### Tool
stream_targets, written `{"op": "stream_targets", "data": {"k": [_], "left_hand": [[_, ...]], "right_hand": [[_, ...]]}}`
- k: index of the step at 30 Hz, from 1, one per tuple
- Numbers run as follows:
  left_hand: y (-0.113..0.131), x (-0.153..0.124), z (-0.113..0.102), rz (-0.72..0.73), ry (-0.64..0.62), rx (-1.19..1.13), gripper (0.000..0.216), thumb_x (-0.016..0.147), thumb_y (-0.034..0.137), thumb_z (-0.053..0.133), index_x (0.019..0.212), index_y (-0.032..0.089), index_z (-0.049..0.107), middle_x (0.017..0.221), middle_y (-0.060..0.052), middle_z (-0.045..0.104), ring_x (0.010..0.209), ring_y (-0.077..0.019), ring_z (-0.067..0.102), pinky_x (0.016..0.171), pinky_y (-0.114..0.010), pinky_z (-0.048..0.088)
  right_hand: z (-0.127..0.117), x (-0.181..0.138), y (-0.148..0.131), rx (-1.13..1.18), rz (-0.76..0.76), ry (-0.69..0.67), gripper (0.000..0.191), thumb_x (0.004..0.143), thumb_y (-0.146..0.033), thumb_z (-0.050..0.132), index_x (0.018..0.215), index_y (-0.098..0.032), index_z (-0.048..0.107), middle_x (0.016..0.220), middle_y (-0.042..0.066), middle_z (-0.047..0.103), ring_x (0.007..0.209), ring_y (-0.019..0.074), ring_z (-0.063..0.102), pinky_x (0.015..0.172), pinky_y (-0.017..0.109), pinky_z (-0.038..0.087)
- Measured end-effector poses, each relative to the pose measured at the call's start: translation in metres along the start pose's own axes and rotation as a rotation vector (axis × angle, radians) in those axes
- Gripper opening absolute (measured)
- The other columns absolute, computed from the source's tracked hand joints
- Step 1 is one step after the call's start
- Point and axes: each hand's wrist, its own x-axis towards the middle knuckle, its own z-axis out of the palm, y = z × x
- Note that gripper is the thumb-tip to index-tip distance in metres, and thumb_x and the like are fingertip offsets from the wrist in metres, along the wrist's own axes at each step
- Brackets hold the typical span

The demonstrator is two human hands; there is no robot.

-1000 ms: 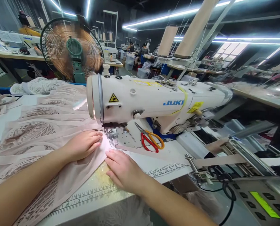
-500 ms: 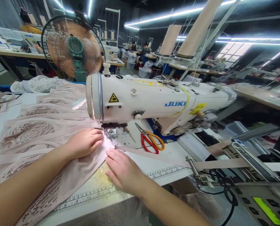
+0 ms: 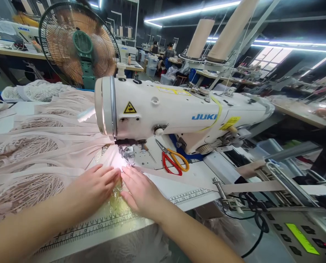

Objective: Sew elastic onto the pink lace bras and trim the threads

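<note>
Pale pink fabric (image 3: 111, 156) runs under the head of the white sewing machine (image 3: 157, 106), close to the presser foot (image 3: 126, 153). My left hand (image 3: 98, 184) is closed at the near edge of this fabric, its fingertips bunched together. Touching those fingertips, my right hand (image 3: 142, 188) lies with its fingers stretched flat at the fabric edge and its thumb apart. A pale pink band (image 3: 163, 176) leads from beside my right fingers across the table to the right. What lies beneath the fingertips is hidden.
Scissors (image 3: 175, 160) with red and orange handles lie right of the needle area. Lacy pink pieces (image 3: 28, 146) cover the left of the table. A printed ruler (image 3: 97, 226) follows its front edge. A fan (image 3: 82, 44) stands behind; a metal band feeder (image 3: 277, 179) is at right.
My left hand has come down from beside the needle area toward me, and its fingertips now meet my right hand's. The fabric there has drawn in, uncovering more table. The view has shifted slightly.
</note>
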Motion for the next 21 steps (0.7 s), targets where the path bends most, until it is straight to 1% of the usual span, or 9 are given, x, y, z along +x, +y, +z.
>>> {"op": "stream_targets", "data": {"k": [1, 3, 5, 7, 10, 13, 17, 21], "left_hand": [[0.003, -0.006, 0.005, 0.001, 0.013, 0.029, 0.033, 0.089, 0.015, 0.046, 0.113, 0.016, 0.068, 0.125, -0.012, 0.068, 0.11, -0.0285, 0.063, 0.095, -0.045, 0.046], [0.001, -0.017, 0.014, 0.002, 0.014, 0.045, 0.039, 0.09, 0.012, 0.044, 0.122, 0.019, 0.064, 0.135, -0.009, 0.062, 0.117, -0.0272, 0.059, 0.101, -0.045, 0.041], [-0.009, -0.022, 0.019, 0.022, 0.018, 0.029, 0.043, 0.09, 0.01, 0.042, 0.128, 0.022, 0.06, 0.139, -0.006, 0.059, 0.12, -0.0252, 0.058, 0.105, -0.043, 0.036], [-0.021, -0.023, 0.022, 0.037, 0.05, 0.003, 0.045, 0.092, 0.01, 0.041, 0.132, 0.025, 0.057, 0.14, -0.003, 0.059, 0.121, -0.0235, 0.057, 0.106, -0.041, 0.034], [-0.035, -0.018, 0.02, 0.032, 0.081, -0.041, 0.043, 0.096, 0.014, 0.038, 0.132, 0.027, 0.057, 0.139, -0.002, 0.06, 0.12, -0.0223, 0.058, 0.102, -0.039, 0.037], [-0.045, -0.01, 0.017, 0.035, 0.047, -0.056, 0.041, 0.099, 0.018, 0.034, 0.131, 0.026, 0.059, 0.135, -0.002, 0.063, 0.119, -0.0222, 0.06, 0.099, -0.039, 0.041], [-0.057, -0.006, 0.017, 0.023, 0.017, -0.055, 0.045, 0.098, 0.017, 0.029, 0.13, 0.024, 0.06, 0.134, -0.003, 0.064, 0.119, -0.024, 0.061, 0.104, -0.046, 0.04], [-0.067, -0.009, 0.023, -0.033, -0.029, -0.098, 0.045, 0.098, 0.02, 0.032, 0.133, 0.027, 0.058, 0.137, -0.001, 0.061, 0.125, -0.0233, 0.057, 0.108, -0.046, 0.039]], "right_hand": [[0.0, 0.0, 0.0, -0.004, 0.005, 0.002, 0.052, 0.095, -0.034, 0.051, 0.136, -0.002, 0.051, 0.144, 0.019, 0.051, 0.138, 0.0291, 0.044, 0.116, 0.041, 0.039], [0.001, 0.0, -0.001, -0.015, -0.007, -0.01, 0.052, 0.095, -0.035, 0.052, 0.136, -0.002, 0.052, 0.144, 0.02, 0.052, 0.138, 0.0292, 0.044, 0.115, 0.042, 0.039], [0.002, 0.0, -0.001, -0.033, -0.018, -0.022, 0.053, 0.095, -0.037, 0.053, 0.135, -0.002, 0.053, 0.145, 0.02, 0.051, 0.138, 0.03, 0.044, 0.115, 0.044, 0.04], [0.002, 0.0, -0.001, -0.048, -0.021, -0.033, 0.054, 0.095, -0.038, 0.053, 0.136, -0.003, 0.052, 0.145, 0.019, 0.05, 0.138, 0.0301, 0.044, 0.115, 0.045, 0.04], [0.003, 0.0, -0.001, -0.064, -0.02, -0.049, 0.055, 0.096, -0.039, 0.052, 0.138, -0.004, 0.051, 0.146, 0.019, 0.049, 0.139, 0.0295, 0.042, 0.115, 0.045, 0.039], [0.003, 0.0, 0.0, -0.071, -0.025, -0.054, 0.055, 0.097, -0.041, 0.05, 0.136, -0.003, 0.052, 0.146, 0.02, 0.049, 0.14, 0.0297, 0.041, 0.115, 0.044, 0.038], [0.002, 0.0, 0.0, -0.065, -0.032, -0.042, 0.054, 0.097, -0.04, 0.05, 0.134, -0.001, 0.054, 0.146, 0.021, 0.049, 0.14, 0.0304, 0.041, 0.115, 0.045, 0.039], [0.002, 0.0, 0.0, -0.053, -0.029, -0.035, 0.053, 0.097, -0.04, 0.05, 0.134, -0.002, 0.054, 0.146, 0.02, 0.05, 0.139, 0.0304, 0.043, 0.114, 0.045, 0.039]]}}
